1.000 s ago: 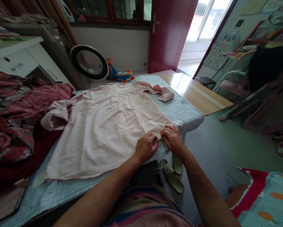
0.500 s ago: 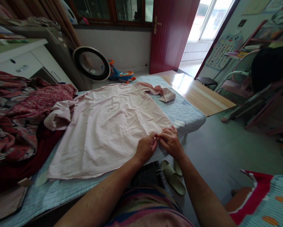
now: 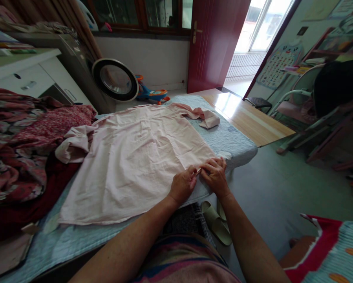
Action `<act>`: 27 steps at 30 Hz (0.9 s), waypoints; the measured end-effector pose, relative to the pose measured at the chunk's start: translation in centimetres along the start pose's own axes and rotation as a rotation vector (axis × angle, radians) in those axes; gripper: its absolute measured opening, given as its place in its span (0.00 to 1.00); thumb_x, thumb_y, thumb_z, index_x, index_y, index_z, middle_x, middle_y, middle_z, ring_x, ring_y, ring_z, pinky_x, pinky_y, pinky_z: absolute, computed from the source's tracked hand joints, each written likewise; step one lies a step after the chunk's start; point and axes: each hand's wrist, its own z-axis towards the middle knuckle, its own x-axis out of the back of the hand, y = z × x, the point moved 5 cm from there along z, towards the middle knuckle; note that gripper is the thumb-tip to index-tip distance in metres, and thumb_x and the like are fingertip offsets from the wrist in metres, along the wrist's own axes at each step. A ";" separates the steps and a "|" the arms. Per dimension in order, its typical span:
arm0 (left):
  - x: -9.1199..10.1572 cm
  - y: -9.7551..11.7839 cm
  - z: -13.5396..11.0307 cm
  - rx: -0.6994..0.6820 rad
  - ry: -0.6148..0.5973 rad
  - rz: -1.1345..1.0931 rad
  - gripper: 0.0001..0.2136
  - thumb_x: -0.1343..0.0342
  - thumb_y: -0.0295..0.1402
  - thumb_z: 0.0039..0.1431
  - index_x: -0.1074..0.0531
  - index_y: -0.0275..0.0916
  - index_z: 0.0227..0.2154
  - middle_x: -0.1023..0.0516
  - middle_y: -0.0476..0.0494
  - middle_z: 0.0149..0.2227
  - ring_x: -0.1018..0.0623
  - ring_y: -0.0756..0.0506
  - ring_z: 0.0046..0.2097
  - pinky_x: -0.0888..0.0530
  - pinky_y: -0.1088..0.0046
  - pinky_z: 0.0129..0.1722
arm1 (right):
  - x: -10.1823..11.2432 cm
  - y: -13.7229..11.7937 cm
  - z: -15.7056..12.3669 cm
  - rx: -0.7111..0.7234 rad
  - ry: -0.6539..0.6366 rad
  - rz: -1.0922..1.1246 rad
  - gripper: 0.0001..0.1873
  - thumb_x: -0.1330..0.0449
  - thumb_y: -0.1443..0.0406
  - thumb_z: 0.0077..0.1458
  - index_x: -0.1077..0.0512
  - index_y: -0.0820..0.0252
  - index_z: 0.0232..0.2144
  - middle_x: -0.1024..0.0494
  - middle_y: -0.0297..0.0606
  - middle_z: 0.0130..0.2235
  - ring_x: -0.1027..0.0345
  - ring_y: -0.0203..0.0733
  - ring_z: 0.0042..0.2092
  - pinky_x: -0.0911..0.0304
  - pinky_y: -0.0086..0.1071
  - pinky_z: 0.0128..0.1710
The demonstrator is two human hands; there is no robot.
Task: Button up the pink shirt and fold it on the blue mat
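A pale pink shirt (image 3: 135,157) lies spread flat on a light blue quilted cover (image 3: 223,137) over a table. One sleeve is bunched at the left, the other folded at the far right. My left hand (image 3: 182,184) and my right hand (image 3: 215,173) meet at the shirt's near right hem corner. Both have fingers curled and pinch the hem edge between them.
A heap of red patterned clothes (image 3: 23,149) fills the table's left side. Bare wooden tabletop (image 3: 249,118) shows at the right. Green slippers (image 3: 216,222) lie on the floor below. A washing machine (image 3: 105,78), a toy car (image 3: 151,93), a red door (image 3: 214,43) and chairs (image 3: 308,114) stand beyond.
Both hands stay at the hem corner with only small finger movements. The view has shifted slightly. The shirt lies as before.
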 end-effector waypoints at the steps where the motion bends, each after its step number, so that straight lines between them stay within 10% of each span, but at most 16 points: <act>1: 0.0 0.0 0.0 -0.004 0.001 0.000 0.09 0.50 0.26 0.59 0.33 0.43 0.42 0.22 0.50 0.32 0.22 0.46 0.35 0.31 0.73 0.35 | 0.1 0.1 0.0 -0.003 0.010 0.000 0.08 0.41 0.64 0.57 0.22 0.49 0.32 0.23 0.32 0.35 0.36 0.46 0.49 0.66 0.51 0.65; 17: 0.5 0.5 -0.2 -0.081 0.078 -0.123 0.11 0.51 0.24 0.62 0.27 0.43 0.43 0.20 0.48 0.40 0.21 0.47 0.40 0.27 0.73 0.41 | 1.2 2.4 0.7 -0.052 0.036 0.024 0.13 0.46 0.69 0.56 0.21 0.53 0.32 0.24 0.38 0.37 0.36 0.47 0.47 0.48 0.45 0.58; 27: 0.5 0.5 -0.5 -0.202 0.203 -0.202 0.11 0.51 0.26 0.65 0.28 0.43 0.46 0.21 0.47 0.46 0.22 0.47 0.47 0.26 0.72 0.48 | 0.6 0.1 0.4 0.035 -0.312 0.104 0.15 0.48 0.64 0.63 0.22 0.49 0.45 0.28 0.38 0.54 0.50 0.54 0.64 0.70 0.57 0.65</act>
